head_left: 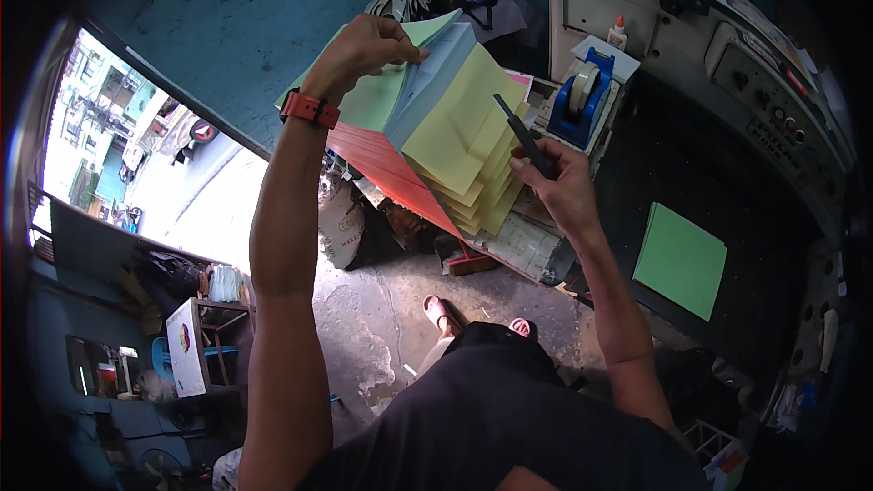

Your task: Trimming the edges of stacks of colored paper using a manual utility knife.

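A tall stack of coloured paper stands in front of me, its layers fanned and uneven. My left hand [364,55], with a red watch on the wrist, pinches the edge of the green paper [368,102] at the top. Beside the green lies pale blue paper [435,73]. Yellow sheets [464,118] hang out in several steps toward my right hand, and red paper [386,168] shows along the lower left side. My right hand [559,177] grips a dark cutter knife [530,144], its narrow tip pointing up and left, near the yellow sheets.
A blue tape dispenser [582,98] and a white glue bottle [617,34] stand right of the stack. Farther right, a green paper pile [682,259] lies on a dark surface by a grey machine [773,82]. A broom head [471,262] rests below the table; two helmets sit behind.
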`<action>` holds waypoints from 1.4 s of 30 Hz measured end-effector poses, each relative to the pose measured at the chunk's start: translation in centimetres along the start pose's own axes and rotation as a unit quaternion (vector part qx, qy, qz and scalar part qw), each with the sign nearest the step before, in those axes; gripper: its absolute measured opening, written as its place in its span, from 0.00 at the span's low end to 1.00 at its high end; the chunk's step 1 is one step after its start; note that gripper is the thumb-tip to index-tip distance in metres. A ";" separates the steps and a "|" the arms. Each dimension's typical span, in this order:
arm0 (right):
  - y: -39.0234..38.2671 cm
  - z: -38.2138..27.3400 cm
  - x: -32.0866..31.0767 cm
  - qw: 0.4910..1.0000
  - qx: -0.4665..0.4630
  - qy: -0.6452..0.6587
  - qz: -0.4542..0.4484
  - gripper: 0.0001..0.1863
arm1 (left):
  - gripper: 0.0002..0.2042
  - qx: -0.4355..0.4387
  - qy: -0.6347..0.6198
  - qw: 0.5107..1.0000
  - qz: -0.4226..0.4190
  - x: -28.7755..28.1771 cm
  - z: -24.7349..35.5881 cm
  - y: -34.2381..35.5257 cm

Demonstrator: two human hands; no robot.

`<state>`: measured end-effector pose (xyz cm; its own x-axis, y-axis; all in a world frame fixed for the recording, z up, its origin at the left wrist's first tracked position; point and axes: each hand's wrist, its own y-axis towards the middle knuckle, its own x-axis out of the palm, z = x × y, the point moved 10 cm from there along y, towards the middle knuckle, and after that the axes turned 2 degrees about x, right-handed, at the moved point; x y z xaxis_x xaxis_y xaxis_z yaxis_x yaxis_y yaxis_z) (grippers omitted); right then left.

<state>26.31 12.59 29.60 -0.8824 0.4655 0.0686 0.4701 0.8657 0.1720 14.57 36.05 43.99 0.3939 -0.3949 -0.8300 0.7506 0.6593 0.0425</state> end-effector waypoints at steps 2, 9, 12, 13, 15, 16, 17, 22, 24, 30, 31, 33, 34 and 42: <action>-0.5 1.0 -0.3 1.000 0.024 -0.019 0.004 0.07 | 0.16 0.024 -0.042 0.999 0.019 -0.3 0.4 0.0; -1.3 1.1 0.2 1.000 0.007 -0.004 0.014 0.06 | 0.21 0.069 0.096 0.991 0.055 0.8 1.9 -0.4; -1.3 1.7 0.2 0.999 0.040 -0.022 0.014 0.06 | 0.24 0.153 0.247 0.946 0.142 1.1 4.7 -1.3; -1.3 1.3 0.4 0.999 0.020 -0.026 0.014 0.06 | 0.22 0.148 0.250 0.949 0.124 1.5 4.8 -1.0; -1.1 1.0 0.6 1.000 -0.001 -0.026 0.018 0.06 | 0.18 0.137 0.256 0.953 0.090 1.7 5.2 -0.1; -1.0 1.2 0.8 1.000 0.005 -0.024 0.019 0.07 | 0.18 0.138 0.259 0.952 0.087 1.4 5.5 0.1; -0.9 1.8 0.8 0.999 0.032 -0.031 0.025 0.07 | 0.16 0.106 0.244 0.961 0.071 1.2 5.1 0.5; -0.1 1.5 1.2 1.000 0.002 -0.010 0.022 0.08 | 0.15 0.089 0.268 0.958 0.056 2.0 5.1 0.8; 0.3 1.7 1.6 1.000 0.002 -0.001 0.023 0.09 | 0.16 0.137 0.308 0.936 0.099 2.1 6.2 0.4; 1.6 1.7 2.3 1.000 -0.004 0.023 0.015 0.09 | 0.16 0.055 0.194 0.979 0.036 1.3 3.9 1.3; 1.7 1.5 2.2 0.999 -0.005 0.031 0.014 0.08 | 0.16 0.052 0.201 0.978 0.036 1.0 3.7 1.2; 1.9 1.0 2.0 0.999 -0.007 0.042 0.016 0.08 | 0.15 0.035 0.091 0.995 0.028 0.7 2.8 1.0; 2.0 1.0 1.9 0.997 0.008 0.071 0.017 0.08 | 0.15 0.039 0.092 0.994 0.035 0.5 2.7 0.9; 5.2 0.2 3.0 0.985 0.046 0.166 0.001 0.09 | 0.13 0.025 -0.016 0.999 0.034 0.3 1.9 0.7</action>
<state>26.17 18.55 30.47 -0.8327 0.3937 0.3893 0.4574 0.8854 0.0831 16.25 35.21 44.86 0.4608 -0.3707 -0.8064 0.7473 0.6523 0.1272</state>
